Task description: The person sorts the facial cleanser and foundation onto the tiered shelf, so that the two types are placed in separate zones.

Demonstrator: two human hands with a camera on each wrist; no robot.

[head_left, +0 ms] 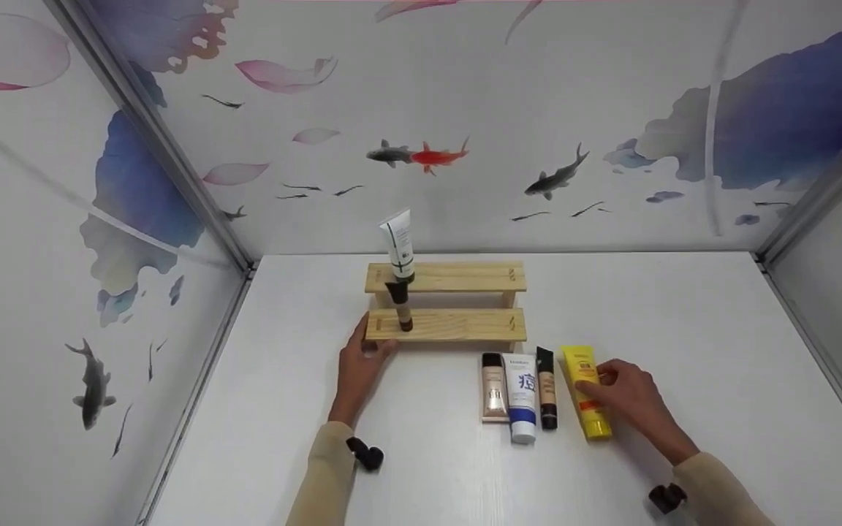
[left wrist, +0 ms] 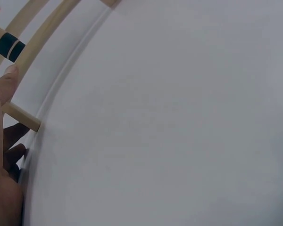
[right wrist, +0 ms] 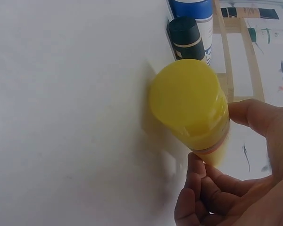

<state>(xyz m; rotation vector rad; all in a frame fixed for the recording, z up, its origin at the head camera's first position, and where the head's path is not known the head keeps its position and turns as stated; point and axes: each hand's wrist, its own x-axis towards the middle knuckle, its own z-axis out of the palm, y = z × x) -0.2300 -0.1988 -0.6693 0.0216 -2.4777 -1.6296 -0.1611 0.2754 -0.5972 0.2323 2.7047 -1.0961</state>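
Beige sleeves (head_left: 721, 482) at bottom edge. Right hand (head_left: 634, 396) pinches yellow tube (head_left: 591, 413), lower frame, right of centre. Left hand (head_left: 359, 367) grips left end of wooden rack (head_left: 465, 326), mid-frame.

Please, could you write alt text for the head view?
A person's right hand holds a yellow tube beside three cosmetic tubes lying on a white table. The left hand grips a two-tier wooden rack, with a white tube standing on its upper tier and a slim tube on the lower.
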